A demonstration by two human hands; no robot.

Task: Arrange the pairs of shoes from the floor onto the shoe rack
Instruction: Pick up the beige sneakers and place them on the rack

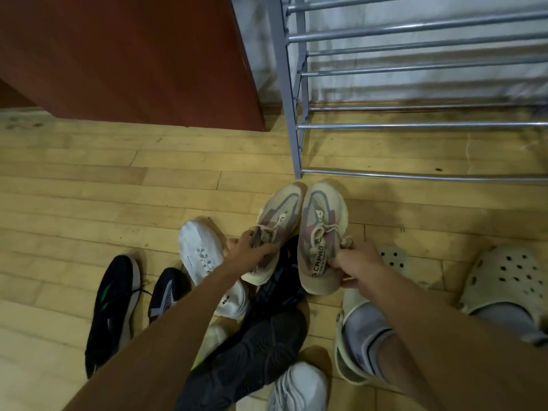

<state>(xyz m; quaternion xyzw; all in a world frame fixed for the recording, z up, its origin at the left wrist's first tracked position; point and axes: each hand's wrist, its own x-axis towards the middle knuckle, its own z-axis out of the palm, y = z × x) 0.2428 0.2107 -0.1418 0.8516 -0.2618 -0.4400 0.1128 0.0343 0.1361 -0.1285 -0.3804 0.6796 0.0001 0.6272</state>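
Note:
I hold a pair of beige sneakers with pink and grey panels side by side, toes pointing toward the rack. My left hand (247, 250) grips the left beige sneaker (280, 213) at its laces. My right hand (357, 262) grips the right beige sneaker (321, 221) near its opening. The grey metal shoe rack (415, 126) stands just beyond them at the upper right, its bar shelves bare in view. On the floor beneath my arms lie a white sneaker (200, 253), two black sneakers (114, 310) (169, 293), a dark grey sneaker (255, 348) and another white sneaker (299, 390).
A red-brown cabinet (133, 60) stands to the left of the rack. My feet in cream perforated clogs (504, 280) rest at the lower right on the wooden plank floor (89, 185). A pale wall lies behind the rack.

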